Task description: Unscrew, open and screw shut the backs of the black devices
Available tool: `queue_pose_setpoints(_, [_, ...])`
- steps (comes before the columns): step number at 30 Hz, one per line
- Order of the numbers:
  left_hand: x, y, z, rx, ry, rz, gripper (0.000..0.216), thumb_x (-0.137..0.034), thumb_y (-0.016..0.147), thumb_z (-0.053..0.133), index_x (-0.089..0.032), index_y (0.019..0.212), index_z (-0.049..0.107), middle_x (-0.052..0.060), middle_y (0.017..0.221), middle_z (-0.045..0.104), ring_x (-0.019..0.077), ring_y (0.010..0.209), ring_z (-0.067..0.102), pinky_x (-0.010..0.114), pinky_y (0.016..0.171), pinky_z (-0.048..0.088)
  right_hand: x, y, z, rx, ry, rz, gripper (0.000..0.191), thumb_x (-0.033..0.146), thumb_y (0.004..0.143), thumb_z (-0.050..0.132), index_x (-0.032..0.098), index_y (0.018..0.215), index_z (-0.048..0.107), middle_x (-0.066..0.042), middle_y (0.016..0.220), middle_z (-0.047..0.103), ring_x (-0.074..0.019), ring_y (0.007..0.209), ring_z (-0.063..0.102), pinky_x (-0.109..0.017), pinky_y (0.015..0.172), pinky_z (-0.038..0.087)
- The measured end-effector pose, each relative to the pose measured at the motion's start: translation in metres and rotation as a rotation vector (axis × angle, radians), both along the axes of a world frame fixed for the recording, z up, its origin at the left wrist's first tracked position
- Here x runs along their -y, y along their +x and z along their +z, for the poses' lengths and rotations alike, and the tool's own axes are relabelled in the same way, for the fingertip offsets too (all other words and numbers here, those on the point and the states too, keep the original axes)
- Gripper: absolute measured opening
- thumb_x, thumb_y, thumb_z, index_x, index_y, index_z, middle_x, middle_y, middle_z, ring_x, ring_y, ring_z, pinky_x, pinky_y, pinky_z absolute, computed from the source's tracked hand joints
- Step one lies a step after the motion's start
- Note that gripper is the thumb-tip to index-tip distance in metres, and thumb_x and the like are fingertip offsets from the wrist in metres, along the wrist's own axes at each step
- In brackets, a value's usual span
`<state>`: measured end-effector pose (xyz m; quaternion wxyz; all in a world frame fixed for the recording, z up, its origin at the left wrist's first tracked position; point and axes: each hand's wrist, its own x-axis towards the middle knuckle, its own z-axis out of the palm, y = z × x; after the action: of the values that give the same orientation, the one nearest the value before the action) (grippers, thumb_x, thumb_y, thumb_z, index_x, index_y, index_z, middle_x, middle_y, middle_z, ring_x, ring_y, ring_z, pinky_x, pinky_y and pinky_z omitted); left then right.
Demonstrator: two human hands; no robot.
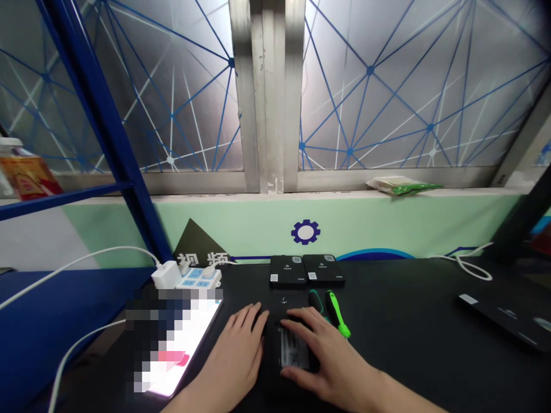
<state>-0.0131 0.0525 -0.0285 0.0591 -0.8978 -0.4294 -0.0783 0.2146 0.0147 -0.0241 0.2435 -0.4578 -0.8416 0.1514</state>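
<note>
Between my hands lies a dark flat case [272, 367], with a grey, shiny rectangular panel [294, 349] on it. My left hand [241, 353] lies palm down at the case's left side, fingers stretched out. Over the case's right side, my right hand [327, 353] has its fingers spread, with thumb and forefinger at either end of the panel; part of the panel is hidden beneath it. Just beyond the right hand are a bright green-handled tool [338, 314] and a dark green-handled tool [316, 301], both looking like screwdrivers, their shafts out of sight.
Two black boxes [287, 271] stand side by side at the back. A lit phone [189, 350] lies left, before a white power strip [198, 279] with a plugged charger [166, 275] and cables. Another black flat box [503, 321] lies far right. A blue frame [116, 143] rises left.
</note>
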Motion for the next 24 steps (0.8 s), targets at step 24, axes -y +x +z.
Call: queue_pose_setpoints(24, [-0.006,-0.006,0.003,0.046,-0.012,0.023,0.045,-0.018,0.096,0.038,-0.019,0.138,0.054,0.012,0.139,0.057,0.0317,0.125,0.055,0.051,0.1,0.046,0.007,-0.001,0.02,0.105,-0.118,0.154,0.053,0.043,0.092,0.06,0.03,0.144,0.052,-0.013,0.157,0.037,-0.0375,0.144,0.031,-0.058,0.116,0.028])
